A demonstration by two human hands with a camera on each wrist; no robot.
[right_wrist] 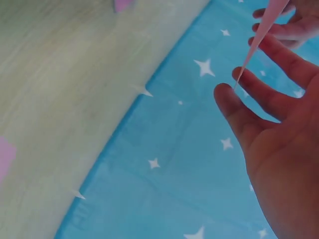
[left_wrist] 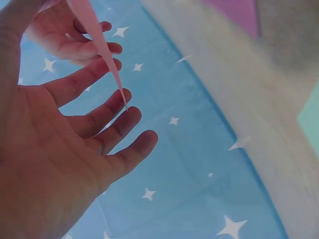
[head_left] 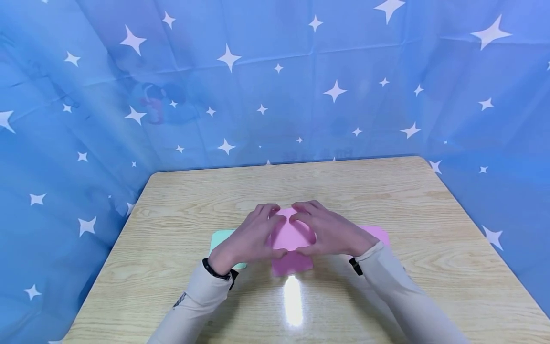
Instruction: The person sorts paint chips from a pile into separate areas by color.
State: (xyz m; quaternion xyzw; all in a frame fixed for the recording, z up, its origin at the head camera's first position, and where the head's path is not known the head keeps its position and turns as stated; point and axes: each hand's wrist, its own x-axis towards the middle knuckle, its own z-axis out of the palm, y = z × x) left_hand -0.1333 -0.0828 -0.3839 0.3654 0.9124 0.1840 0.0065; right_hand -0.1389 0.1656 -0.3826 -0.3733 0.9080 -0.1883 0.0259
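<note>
A thin light-pink sheet (head_left: 293, 233), paper-like, is held between my two hands over the middle of the table. My left hand (head_left: 252, 239) grips its left side, thumb toward me and the other fingers bent at the far edge. On the right side my right hand (head_left: 333, 233) mirrors that grip. Seen nearly edge-on, the pink sheet (left_wrist: 102, 47) runs along the fingertips in the left wrist view. The right wrist view shows the pink sheet (right_wrist: 261, 32) slanting down to the fingertips of the right hand (right_wrist: 286, 144).
Under the held sheet, a darker pink square (head_left: 292, 264) shows on the wooden table (head_left: 193, 210). A mint-green square (head_left: 220, 238) lies partly behind the left hand, a pink one (head_left: 377, 233) behind the right wrist. A blue star-patterned cloth (head_left: 266, 86) hangs behind the table.
</note>
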